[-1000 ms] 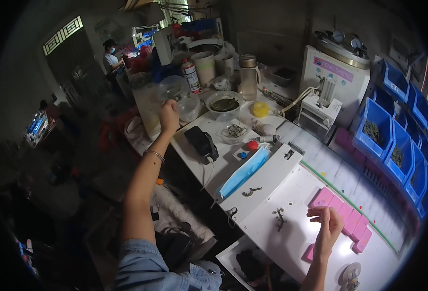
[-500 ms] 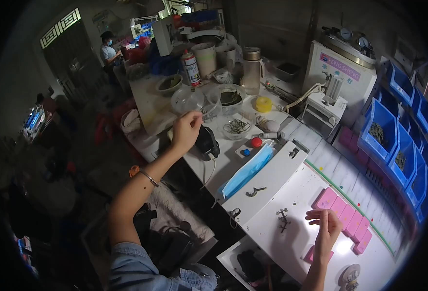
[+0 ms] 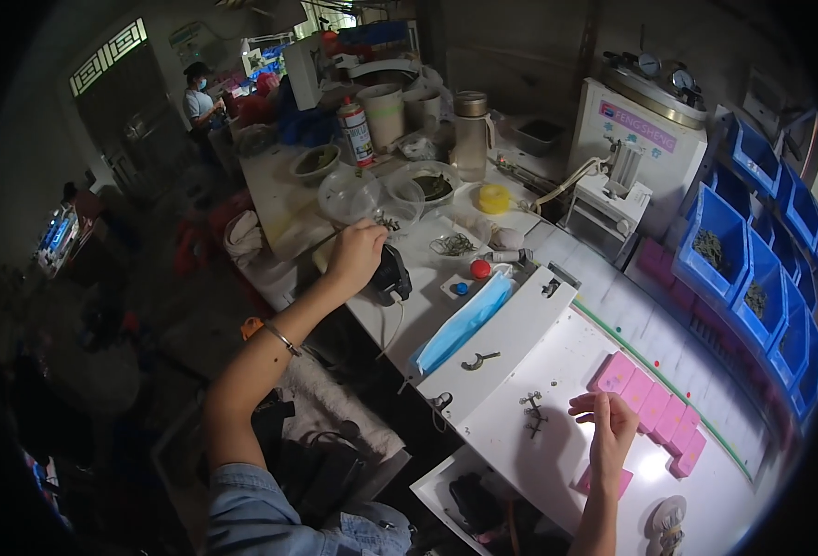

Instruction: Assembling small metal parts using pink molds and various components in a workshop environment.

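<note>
Face mask (landmark): light blue (image 3: 465, 324), lying slantwise on the white bench box (image 3: 511, 347).
Left hand: (image 3: 357, 255) beyond and left of the mask, fingers bent in at the near rim of a clear plastic tub (image 3: 409, 211); can't tell if they pinch the rim.
Tub: beyond the mask, to its left, small metal pieces (image 3: 388, 222) inside.
Black device: (image 3: 390, 276) left of mask, just below the left hand, white cable attached.
Right hand: (image 3: 608, 426) right of and nearer than the mask, above the bench, fingers loosely bent; can't tell if they hold a small part.
Branched metal piece: (image 3: 532, 413) right of mask, nearer side, left of the right hand.
Pink blocks: (image 3: 645, 400) in a row farther right of mask.
Hooked metal piece: (image 3: 479, 360) just nearer than the mask.
</note>
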